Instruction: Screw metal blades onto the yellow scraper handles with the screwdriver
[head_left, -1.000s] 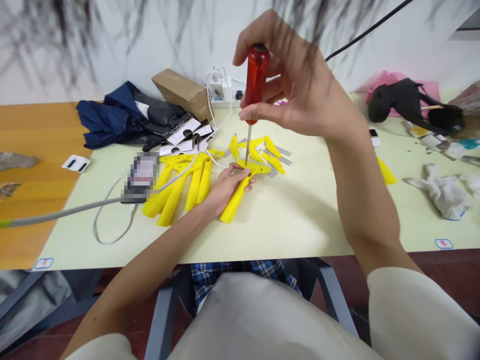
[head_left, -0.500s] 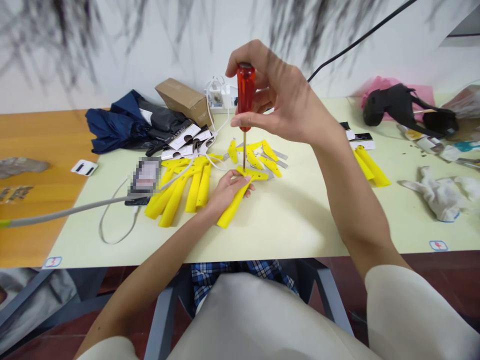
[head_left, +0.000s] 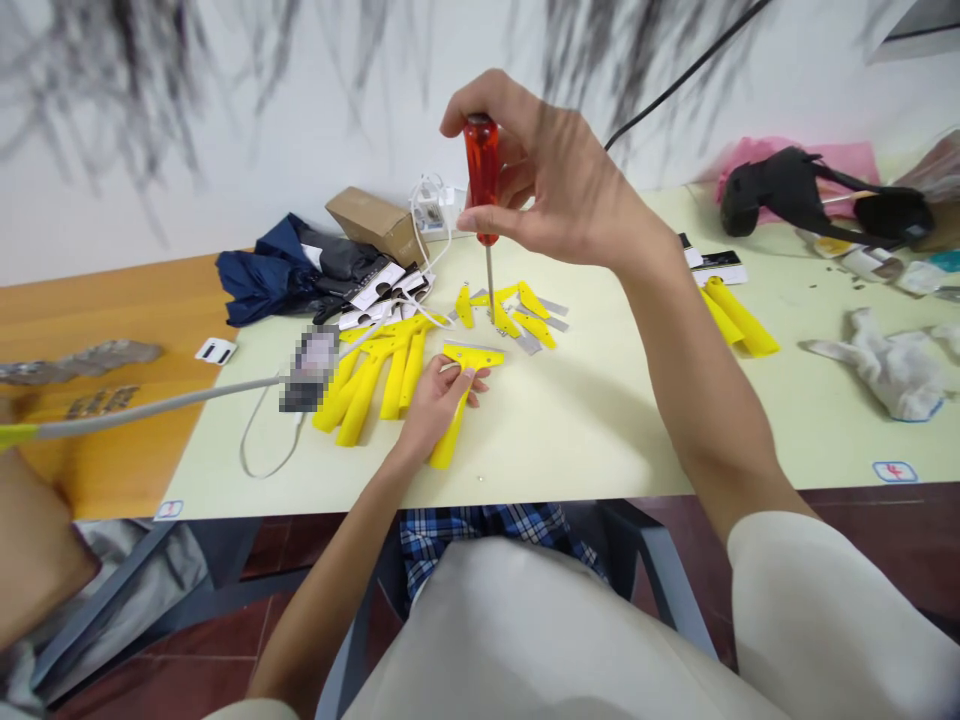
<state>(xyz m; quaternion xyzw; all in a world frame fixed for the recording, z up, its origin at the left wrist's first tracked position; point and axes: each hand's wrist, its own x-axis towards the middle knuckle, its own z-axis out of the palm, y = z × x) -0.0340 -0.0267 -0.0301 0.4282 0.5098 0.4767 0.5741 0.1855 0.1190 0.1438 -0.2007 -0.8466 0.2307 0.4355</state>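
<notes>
My right hand [head_left: 551,185] is wrapped round the red handle of a screwdriver [head_left: 482,180], held upright, its tip over the small yellow pieces [head_left: 534,328] and grey blades on the table. My left hand [head_left: 435,405] grips a yellow scraper [head_left: 450,440] near its head, which has a grey blade strip along its far edge. The screwdriver tip is apart from this scraper. Several yellow handles [head_left: 364,400] lie to the left of my left hand.
A phone [head_left: 311,365] with a cable lies left of the handles. Behind are dark blue cloth [head_left: 262,270], a cardboard box [head_left: 375,222] and a power strip [head_left: 450,208]. At right are two yellow handles [head_left: 742,320], white gloves [head_left: 892,370] and a black strapped object [head_left: 795,190].
My left hand has drawn the yellow scraper nearer and turned its head. The screwdriver tip has come off it. The view has shifted, and a person's bare limb now shows at lower left.
</notes>
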